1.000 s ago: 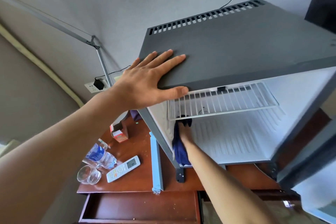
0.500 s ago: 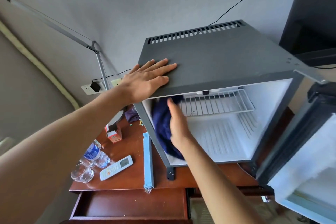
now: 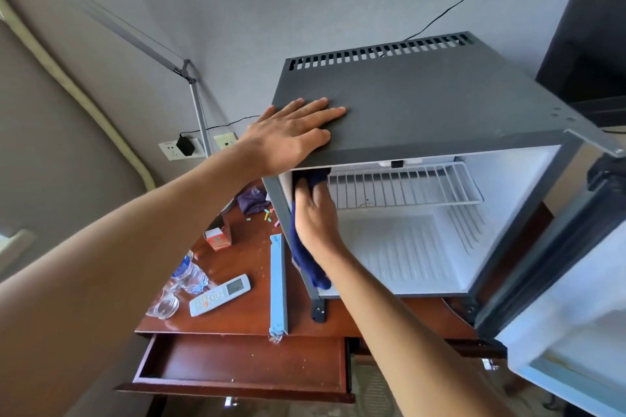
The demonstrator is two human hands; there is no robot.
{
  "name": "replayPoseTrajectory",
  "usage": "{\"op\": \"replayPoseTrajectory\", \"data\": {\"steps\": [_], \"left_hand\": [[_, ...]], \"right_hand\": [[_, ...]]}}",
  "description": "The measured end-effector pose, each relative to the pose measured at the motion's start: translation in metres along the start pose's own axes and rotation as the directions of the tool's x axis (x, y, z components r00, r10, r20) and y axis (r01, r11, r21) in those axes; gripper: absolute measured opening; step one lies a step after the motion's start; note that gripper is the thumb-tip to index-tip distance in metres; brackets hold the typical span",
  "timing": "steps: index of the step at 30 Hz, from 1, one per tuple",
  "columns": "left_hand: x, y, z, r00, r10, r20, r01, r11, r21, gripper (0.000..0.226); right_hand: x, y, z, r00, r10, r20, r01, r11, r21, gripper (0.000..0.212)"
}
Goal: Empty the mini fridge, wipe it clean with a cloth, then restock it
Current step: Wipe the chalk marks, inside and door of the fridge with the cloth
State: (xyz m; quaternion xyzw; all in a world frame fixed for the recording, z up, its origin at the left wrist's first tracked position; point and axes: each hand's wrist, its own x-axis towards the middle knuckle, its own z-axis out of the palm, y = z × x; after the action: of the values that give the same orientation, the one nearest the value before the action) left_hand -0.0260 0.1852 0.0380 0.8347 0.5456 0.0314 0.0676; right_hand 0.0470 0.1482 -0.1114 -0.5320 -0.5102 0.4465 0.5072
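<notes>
Mini fridge (image 3: 440, 105) shell dark grey, liner white, ribbed. Wire shelf (image 3: 406, 184) white, just right of right hand (image 3: 315, 217). Cloth (image 3: 305, 257) under that hand navy. Below left hand (image 3: 288, 135): reddish-brown desk (image 3: 237, 308), light-blue strip (image 3: 278, 281), white remote (image 3: 220, 294), orange-white carton (image 3: 216, 239).

Looks like a hotel room. Mini fridge (image 3: 423, 105) on a wooden desk (image 3: 244, 308) with an AC remote (image 3: 220, 294), water bottle (image 3: 189, 276), drinking glass (image 3: 164, 306). Wall sockets (image 3: 196, 149) behind, desk lamp arm (image 3: 198, 112) beside them
</notes>
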Motion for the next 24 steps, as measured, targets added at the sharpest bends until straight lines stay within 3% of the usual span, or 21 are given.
{"op": "replayPoseTrajectory", "data": {"steps": [2,4,6,7,8,10,13,16,19,24], "left_hand": [[-0.001,0.001,-0.001,1.0,0.0,-0.003,0.0,1.0,-0.006,0.065],[-0.003,0.002,-0.001,1.0,-0.011,-0.021,0.011,1.0,-0.007,0.065],[-0.004,0.003,0.0,0.999,-0.019,-0.029,0.019,1.0,-0.012,0.064],[-0.005,0.003,0.0,0.999,-0.02,-0.032,0.02,1.0,-0.013,0.064],[-0.005,0.002,0.001,0.999,-0.02,-0.037,0.02,1.0,-0.012,0.064],[-0.004,-0.001,0.002,0.999,-0.018,-0.044,0.017,0.999,-0.036,0.066],[-0.003,-0.008,0.002,0.997,-0.024,-0.07,0.018,0.997,-0.079,0.074],[0.0,-0.009,0.004,0.997,-0.013,-0.073,0.008,0.997,-0.071,0.071],[0.001,-0.011,0.006,0.998,0.001,-0.069,-0.006,0.997,-0.072,0.074],[0.001,-0.011,0.008,0.996,-0.004,-0.091,-0.002,0.998,-0.063,0.068]], "right_hand": [[-0.014,0.008,-0.008,0.99,-0.135,-0.038,0.13,0.986,-0.108,0.029],[0.002,0.016,-0.018,0.958,-0.283,-0.051,0.245,0.896,-0.37,0.023],[0.032,0.025,-0.032,0.921,-0.386,0.055,0.308,0.634,-0.71,0.018],[0.046,0.032,-0.038,0.921,-0.365,0.138,0.312,0.475,-0.823,0.023],[0.056,0.037,-0.043,0.927,-0.309,0.211,0.317,0.347,-0.883,0.03],[0.064,0.043,-0.051,0.931,-0.217,0.295,0.343,0.234,-0.91,0.043],[0.067,0.048,-0.068,0.924,-0.229,0.306,0.355,0.216,-0.91,0.059],[0.07,0.059,-0.11,0.955,-0.239,0.178,0.219,0.159,-0.963,0.06],[0.066,0.061,-0.164,0.97,-0.242,0.004,0.03,0.102,-0.994,0.047],[0.07,0.055,-0.205,0.965,-0.166,-0.205,-0.172,0.194,-0.966,0.069]]}}
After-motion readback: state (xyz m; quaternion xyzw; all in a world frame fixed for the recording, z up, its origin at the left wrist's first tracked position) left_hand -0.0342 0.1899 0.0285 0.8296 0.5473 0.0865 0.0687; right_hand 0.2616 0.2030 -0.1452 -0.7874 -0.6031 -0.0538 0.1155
